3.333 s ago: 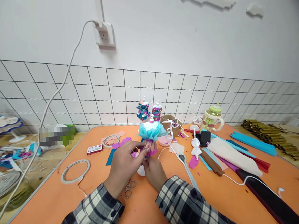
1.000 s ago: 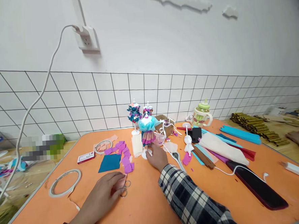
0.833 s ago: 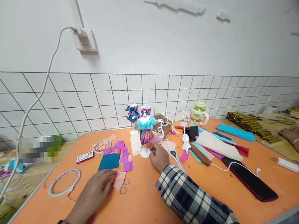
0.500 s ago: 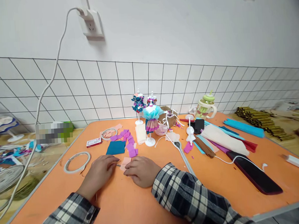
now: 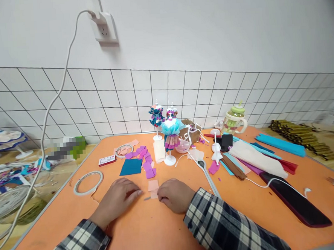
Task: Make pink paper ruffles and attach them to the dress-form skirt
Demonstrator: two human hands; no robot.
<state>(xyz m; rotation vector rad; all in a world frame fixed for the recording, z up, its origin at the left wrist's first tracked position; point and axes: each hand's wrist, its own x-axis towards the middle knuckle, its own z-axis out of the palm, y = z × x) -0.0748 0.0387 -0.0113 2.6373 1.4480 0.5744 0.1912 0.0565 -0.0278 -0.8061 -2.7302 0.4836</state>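
Observation:
Two small peach crepe paper pieces (image 5: 153, 185) lie on the orange table between my hands, one partly overlapping the other. A short thin grey strip (image 5: 147, 198) sticks out at their lower left. My right hand (image 5: 175, 195) has its fingers curled together at the papers' right edge, gripping the lower piece there. To the left, my left hand (image 5: 119, 197) rests low over the table, thumb apart from the fingers, with nothing visible in it. Just beyond are a dark teal paper square (image 5: 130, 167) and several purple paper pieces (image 5: 148, 167).
Tape rolls (image 5: 88, 183) and a small red-and-white box (image 5: 107, 160) lie at left. Small dress forms in paper skirts (image 5: 171, 134) stand at the back. Scissors (image 5: 208, 177), crepe paper strips (image 5: 258, 159), a dark long object (image 5: 297, 202) and a green-lidded cup (image 5: 234, 120) occupy the right.
My hands have moved apart. The left has come off the grey strip, and the right has shifted to the papers' right edge, uncovering more of them. The view has turned slightly left.

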